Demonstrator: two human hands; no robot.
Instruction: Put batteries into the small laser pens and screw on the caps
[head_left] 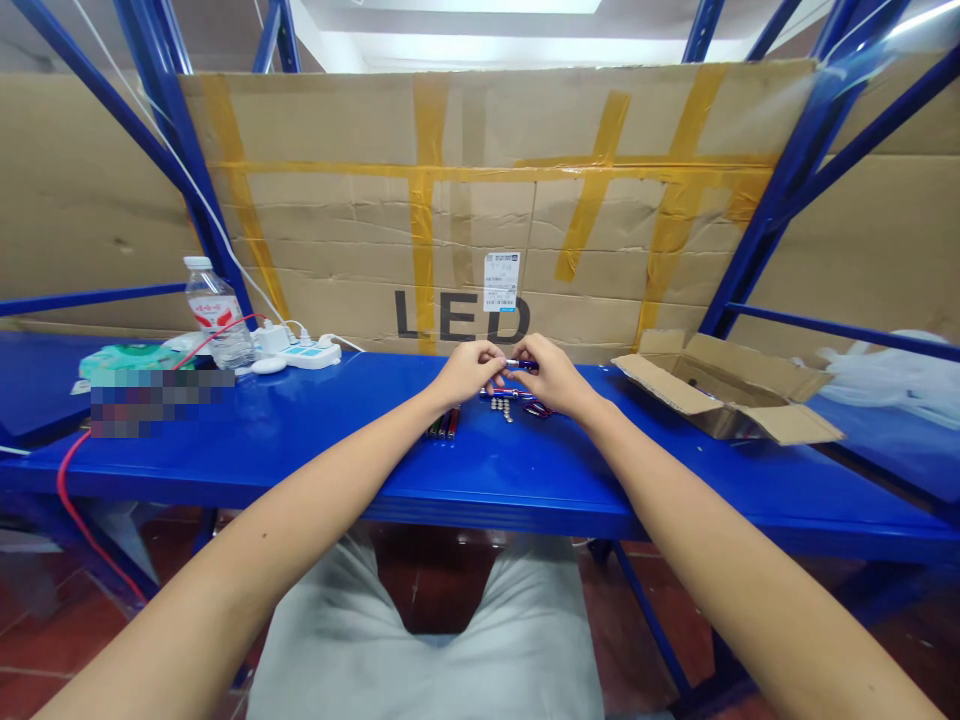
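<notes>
Above the blue bench top, my left hand (pixel 474 370) and my right hand (pixel 553 374) meet at a slim pen-shaped tube (pixel 523 365). It looks dark blue with a pale end. My left fingers pinch the pale end, while my right fingers are closed round the dark part. Just below lie a blue and red pen-shaped tube (pixel 507 395) and a cluster of small silver button-like discs (pixel 499 405). Dark red-edged pieces (pixel 537 409) rest under my right hand. Several red and green pen-shaped tubes (pixel 444 424) lie side by side below my left wrist.
An open cardboard box (pixel 724 385) stands at the right. On the left are a water bottle (pixel 219 310), a white power strip (pixel 311 354) and a green packet (pixel 135 360). A large taped cardboard sheet (pixel 337 230) stands behind, between blue posts (pixel 780 200).
</notes>
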